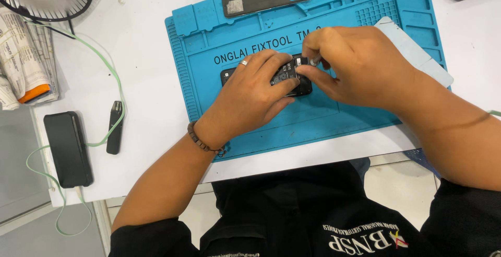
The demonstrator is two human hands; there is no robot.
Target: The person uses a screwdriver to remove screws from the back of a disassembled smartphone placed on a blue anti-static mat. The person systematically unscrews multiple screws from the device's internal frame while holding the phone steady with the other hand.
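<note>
Small black opened phone (pixel 292 79) on the blue silicone repair mat (pixel 334 116) — light, stiff, likely fragile — pinned at its edges by the left hand (pixel 250 97), right hand (pixel 344 66) pinching its top corner.

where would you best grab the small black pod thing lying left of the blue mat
Grip the black pod device across its long narrow sides at mid-body, coming straight down from above. It lies flat on the white table, with the green cable close by its top end.

White table (pixel 151 79), pale tiled floor (pixel 396 184) (evenly lit)
</note>
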